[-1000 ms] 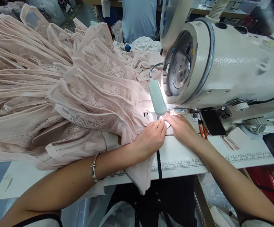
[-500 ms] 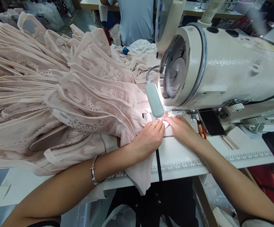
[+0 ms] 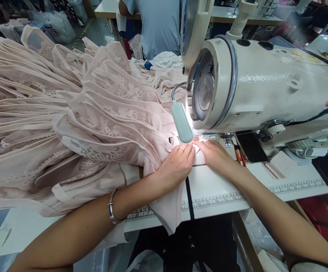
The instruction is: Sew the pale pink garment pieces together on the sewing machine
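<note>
With its fingertips pinched together, my left hand (image 3: 177,168) grips the edge of a pale pink garment (image 3: 168,209) just below the lamp. Part of that cloth hangs over the table's front edge. Close beside it, my right hand (image 3: 216,156) has its fingers together, pinching the same cloth near the sewing spot. The sewing machine (image 3: 266,87) stands above and to the right. A small green lamp (image 3: 182,122) covers the needle area, so the stitching point is hidden.
Heaped pale pink lace garments (image 3: 104,113) cover the left side. Right of my hands lie orange-handled snips (image 3: 240,155), a black phone (image 3: 250,147) and a stack of cards (image 3: 280,165). A printed ruler (image 3: 217,198) runs along the table edge. A person in blue (image 3: 161,28) sits beyond.
The view has tilted slightly, so the machine and lamp appear a little further left and lower. Both hands keep nearly the same place on the cloth.
</note>
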### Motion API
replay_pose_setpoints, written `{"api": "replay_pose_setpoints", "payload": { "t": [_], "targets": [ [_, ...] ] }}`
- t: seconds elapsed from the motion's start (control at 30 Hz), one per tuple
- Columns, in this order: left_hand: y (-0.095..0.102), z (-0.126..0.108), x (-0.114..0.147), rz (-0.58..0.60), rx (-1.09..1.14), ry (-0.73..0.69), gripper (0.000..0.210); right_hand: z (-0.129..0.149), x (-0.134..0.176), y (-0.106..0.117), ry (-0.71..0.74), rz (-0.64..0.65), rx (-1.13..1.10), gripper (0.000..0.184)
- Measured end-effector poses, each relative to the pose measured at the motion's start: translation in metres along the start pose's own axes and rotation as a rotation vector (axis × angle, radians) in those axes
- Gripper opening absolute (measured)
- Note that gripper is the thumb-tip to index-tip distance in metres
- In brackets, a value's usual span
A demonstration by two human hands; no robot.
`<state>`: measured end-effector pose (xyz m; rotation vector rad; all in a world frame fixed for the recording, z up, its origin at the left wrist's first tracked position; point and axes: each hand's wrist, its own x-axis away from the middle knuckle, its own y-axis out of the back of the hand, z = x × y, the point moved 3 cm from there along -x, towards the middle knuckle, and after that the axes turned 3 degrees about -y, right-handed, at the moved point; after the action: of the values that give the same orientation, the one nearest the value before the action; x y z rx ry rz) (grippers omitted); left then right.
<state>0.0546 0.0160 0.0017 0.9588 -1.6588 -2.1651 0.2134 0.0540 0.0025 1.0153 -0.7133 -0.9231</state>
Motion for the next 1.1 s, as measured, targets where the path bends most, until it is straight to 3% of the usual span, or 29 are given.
{"api": "replay_pose_setpoints", "payload": {
  "t": [0.33, 0.53, 0.67, 0.83, 0.97, 1.1],
  "targets": [
    [0.010, 0.001, 0.000, 0.035, -0.095, 0.022, 0.033, 0.005, -0.002, 0.002, 0.004, -0.018, 0.199, 0.035],
    [0.012, 0.028, 0.007, -0.019, -0.140, -0.020, 0.032, 0.002, 0.009, -0.004, 0.201, -0.272, 0.221, 0.041],
    [0.010, 0.042, 0.010, -0.034, -0.062, -0.049, 0.029, 0.001, 0.015, -0.007, 0.277, -0.327, 0.123, 0.044],
    [0.008, 0.041, 0.008, -0.036, -0.037, -0.057, 0.024, 0.005, 0.018, -0.005, 0.295, -0.388, 0.158, 0.048],
    [0.007, 0.037, 0.006, 0.031, -0.025, -0.128, 0.025, 0.005, 0.019, -0.003, 0.300, -0.479, 0.113, 0.042],
    [0.007, 0.040, 0.003, 0.138, 0.020, -0.040, 0.029, 0.002, 0.020, -0.001, 0.231, -0.513, 0.044, 0.038]
  ]
}}
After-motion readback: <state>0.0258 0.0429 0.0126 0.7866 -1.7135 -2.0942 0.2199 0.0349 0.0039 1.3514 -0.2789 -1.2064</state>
